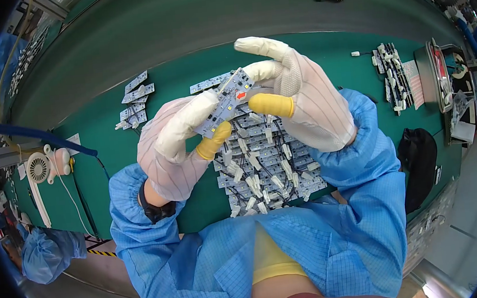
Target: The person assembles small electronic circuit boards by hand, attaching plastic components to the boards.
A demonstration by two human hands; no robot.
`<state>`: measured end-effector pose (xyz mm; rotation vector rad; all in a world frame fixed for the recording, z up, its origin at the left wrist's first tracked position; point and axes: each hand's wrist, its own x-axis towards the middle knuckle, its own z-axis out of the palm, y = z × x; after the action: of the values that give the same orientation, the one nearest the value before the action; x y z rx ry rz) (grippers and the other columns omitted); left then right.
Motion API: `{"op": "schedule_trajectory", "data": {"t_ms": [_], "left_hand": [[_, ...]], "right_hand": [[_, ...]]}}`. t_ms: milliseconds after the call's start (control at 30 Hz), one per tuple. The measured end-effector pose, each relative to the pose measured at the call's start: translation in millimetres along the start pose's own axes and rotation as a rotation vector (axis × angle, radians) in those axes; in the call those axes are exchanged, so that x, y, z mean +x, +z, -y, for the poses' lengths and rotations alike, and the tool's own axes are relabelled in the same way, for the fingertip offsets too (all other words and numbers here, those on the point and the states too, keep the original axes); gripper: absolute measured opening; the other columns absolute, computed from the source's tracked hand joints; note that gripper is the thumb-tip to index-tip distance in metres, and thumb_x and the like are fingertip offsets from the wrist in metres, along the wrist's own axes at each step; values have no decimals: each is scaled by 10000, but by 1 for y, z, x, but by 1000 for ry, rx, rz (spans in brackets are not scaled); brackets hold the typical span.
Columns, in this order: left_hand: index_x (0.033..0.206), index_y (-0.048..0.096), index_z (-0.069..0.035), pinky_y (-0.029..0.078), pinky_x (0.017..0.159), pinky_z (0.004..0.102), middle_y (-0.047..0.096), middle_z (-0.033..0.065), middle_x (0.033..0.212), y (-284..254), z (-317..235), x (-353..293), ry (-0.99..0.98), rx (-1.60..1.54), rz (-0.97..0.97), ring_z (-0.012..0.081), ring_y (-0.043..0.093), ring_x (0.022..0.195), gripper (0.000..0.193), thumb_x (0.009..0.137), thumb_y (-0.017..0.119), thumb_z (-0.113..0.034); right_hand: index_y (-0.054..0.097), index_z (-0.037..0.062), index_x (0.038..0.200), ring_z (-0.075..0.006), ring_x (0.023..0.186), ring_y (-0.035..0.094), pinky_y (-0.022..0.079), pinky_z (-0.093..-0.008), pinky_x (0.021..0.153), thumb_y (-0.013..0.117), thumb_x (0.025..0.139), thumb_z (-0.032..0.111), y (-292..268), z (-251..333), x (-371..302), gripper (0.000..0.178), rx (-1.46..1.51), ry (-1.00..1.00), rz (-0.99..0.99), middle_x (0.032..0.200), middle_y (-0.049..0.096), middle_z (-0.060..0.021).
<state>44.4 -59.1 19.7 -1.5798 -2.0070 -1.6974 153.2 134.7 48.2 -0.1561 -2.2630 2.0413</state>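
Note:
My left hand point(182, 134), in a striped white glove with finger covers and a yellow thumb cover, grips a narrow circuit board point(224, 105). The board is held tilted, its face with small yellowish LEDs showing. A red arrow sticker point(241, 96) lies near its upper end. Beside that end is my right hand point(296, 91), gloved likewise, its index finger stretched out and its thumb apart from the other fingers. One fingertip meets or passes behind the board's corner; I cannot tell which. Below both hands lie rows of similar boards point(305, 187) with white connectors and dark wires.
More boards lie at the left point(134, 108) on the green table point(96, 137). A small fan point(38, 167) stands farther left. To the right are a bundle of strips point(393, 76), a pink-dotted sheet point(414, 84), a metal-rimmed box point(440, 75) and a black cloth item point(418, 166).

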Motion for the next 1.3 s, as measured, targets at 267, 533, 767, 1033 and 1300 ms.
{"op": "schedule_trajectory", "data": {"t_ms": [267, 533, 767, 1033, 1300], "left_hand": [[1058, 638, 2, 550, 772, 366, 679, 122, 934, -5, -6, 7, 243, 330, 95, 277, 672, 844, 429, 667, 810, -41], [1065, 642, 24, 544, 809, 394, 673, 172, 968, -11, -2, 2, 342, 375, 163, 327, 662, 901, 348, 747, 724, -92], [1072, 632, 71, 530, 857, 437, 634, 232, 1059, -18, 1, -8, 357, 428, 210, 391, 628, 988, 364, 784, 649, -150], [1117, 594, 31, 546, 794, 372, 657, 192, 975, -14, -11, 8, 309, 424, 84, 303, 666, 878, 473, 678, 765, 57], [1242, 485, 111, 503, 867, 329, 648, 204, 1049, -19, 8, -20, -229, 49, -48, 234, 638, 936, 403, 854, 592, 94]], "right_hand": [[359, -24, 1363, -111, 926, 580, 456, -242, 812, 693, 819, 33, 14, -10, -2, 641, 327, -87, -138, 965, 648, -58], [610, 100, 1045, -205, 917, 598, 502, -320, 771, 630, 672, -138, 2, -19, 2, 443, -869, -628, -151, 889, 623, -39], [624, 125, 923, -270, 1020, 591, 510, -367, 776, 610, 612, -166, 2, -22, 4, 426, -749, -697, -90, 890, 625, -15], [608, 142, 935, -309, 991, 611, 521, -393, 800, 624, 596, -135, -7, -16, -6, 437, -810, -665, -152, 913, 651, -8], [531, -40, 1201, -224, 1006, 613, 467, -300, 908, 697, 815, 227, -187, -9, -97, 499, -887, -136, -565, 1075, 662, -92]]}}
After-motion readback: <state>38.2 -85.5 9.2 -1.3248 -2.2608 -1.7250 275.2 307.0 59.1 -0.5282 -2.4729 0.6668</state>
